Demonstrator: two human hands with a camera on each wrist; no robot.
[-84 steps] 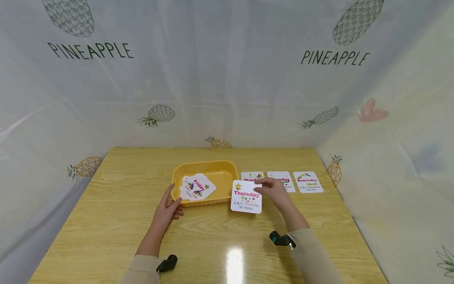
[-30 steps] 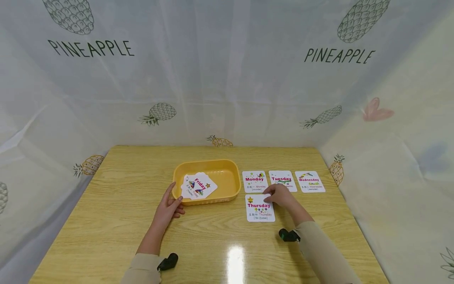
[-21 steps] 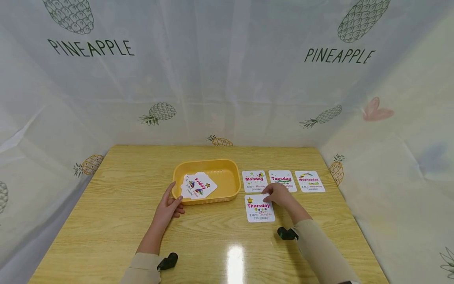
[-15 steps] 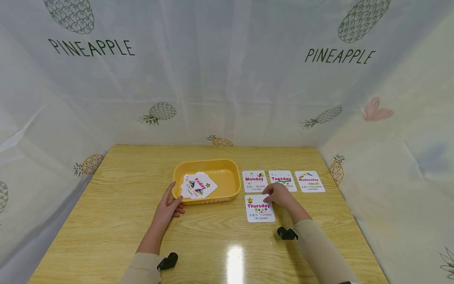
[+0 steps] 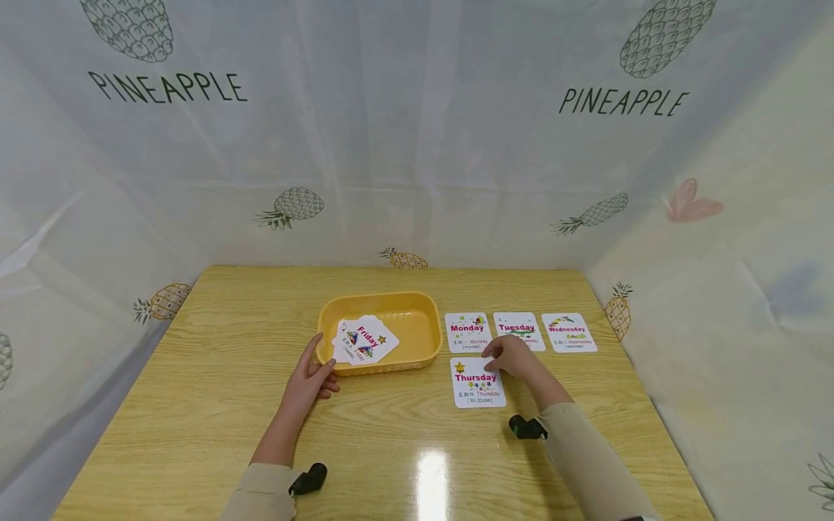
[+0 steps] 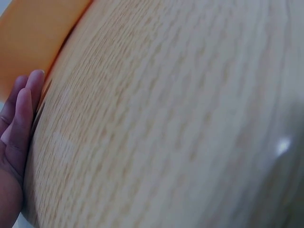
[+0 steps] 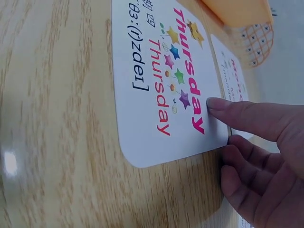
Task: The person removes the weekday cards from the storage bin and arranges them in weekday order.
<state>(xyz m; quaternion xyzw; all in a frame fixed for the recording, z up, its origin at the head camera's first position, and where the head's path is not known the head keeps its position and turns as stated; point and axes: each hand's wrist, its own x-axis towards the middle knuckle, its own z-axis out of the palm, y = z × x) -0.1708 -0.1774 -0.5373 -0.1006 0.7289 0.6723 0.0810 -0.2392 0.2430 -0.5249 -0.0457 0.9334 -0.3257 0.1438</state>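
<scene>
My right hand (image 5: 515, 359) pinches the upper right corner of the white Thursday card (image 5: 472, 394), thumb on its face and fingers bent at its edge. This card lies flat on the table just in front of the Monday card (image 5: 466, 340). At the left, my left hand (image 5: 306, 380) holds the near left corner of a yellow plastic basket (image 5: 417, 318), its thumb at the rim and other fingers along the outer wall. Inside the basket lies a small fanned stack of cards, with the Friday card (image 5: 368, 340) on top.
To the right of Monday, the Tuesday card (image 5: 517, 322) and the Wednesday card (image 5: 569, 340) continue the row; my right hand covers part of Tuesday. The wooden table (image 5: 215, 376) meets a pineapple-print curtain (image 5: 417, 145) at the back and sides.
From 2.8 seconds ago, the right hand has brought the Thursday card down and rightward from over the basket's edge onto the table. During the last second both hands stay nearly still.
</scene>
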